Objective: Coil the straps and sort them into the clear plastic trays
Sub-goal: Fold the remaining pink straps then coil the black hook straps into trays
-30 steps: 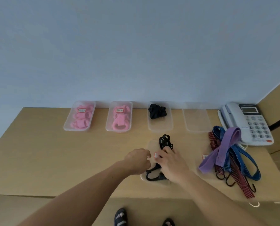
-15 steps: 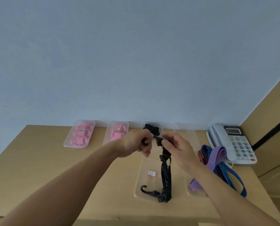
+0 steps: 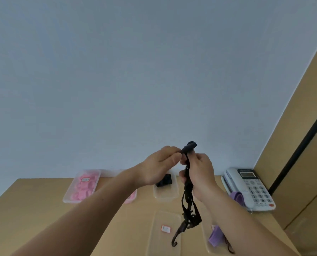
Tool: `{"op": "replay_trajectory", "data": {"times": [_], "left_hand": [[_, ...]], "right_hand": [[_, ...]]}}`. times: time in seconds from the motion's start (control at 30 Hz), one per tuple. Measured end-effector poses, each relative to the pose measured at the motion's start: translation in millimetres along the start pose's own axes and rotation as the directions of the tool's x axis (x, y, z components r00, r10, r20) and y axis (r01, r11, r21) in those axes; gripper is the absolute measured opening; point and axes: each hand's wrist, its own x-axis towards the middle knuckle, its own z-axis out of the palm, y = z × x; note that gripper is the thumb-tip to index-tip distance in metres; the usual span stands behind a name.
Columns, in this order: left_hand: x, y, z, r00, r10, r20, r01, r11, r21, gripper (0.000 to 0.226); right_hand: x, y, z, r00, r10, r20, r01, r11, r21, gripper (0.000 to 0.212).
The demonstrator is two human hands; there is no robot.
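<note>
A black strap [image 3: 188, 204] with a hook at its lower end hangs in the air above the table. My left hand [image 3: 159, 167] pinches its rolled top end, and my right hand [image 3: 200, 174] grips the strap just below. Under it lies a clear tray [image 3: 154, 235] with a small white label. At the back, another clear tray [image 3: 166, 194] holds a coiled black strap [image 3: 164, 181]. A purple strap [image 3: 216, 237] lies at the right, partly hidden by my right forearm.
A tray of pink straps [image 3: 82, 187] sits at the back left; a second pink tray [image 3: 130, 197] is mostly hidden by my left arm. A white telephone [image 3: 250, 187] stands at the right by brown cardboard panels [image 3: 301, 163]. The wall is close behind.
Both hands lifted the black strap from the near tray up into the air. The strap's top end is now rolled between my fingers. The view has tilted upward.
</note>
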Motion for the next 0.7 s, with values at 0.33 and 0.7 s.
{"op": "replay_trajectory", "data": {"times": [0.33,0.7], "left_hand": [[7.5,-6.4,9.0,0.925,0.356,-0.133,-0.107,0.581,0.807,0.025],[-1.0,-11.3,17.7,0.881,0.16,-0.446,-0.075,0.977,0.201,0.049]], "right_hand": [[-5.8,-1.4,4.0,0.992,-0.052,0.112,0.035,0.989,0.142,0.034],[-3.6,-6.3,-11.3,0.978,-0.203,0.045,0.198,0.976,0.088,0.01]]}}
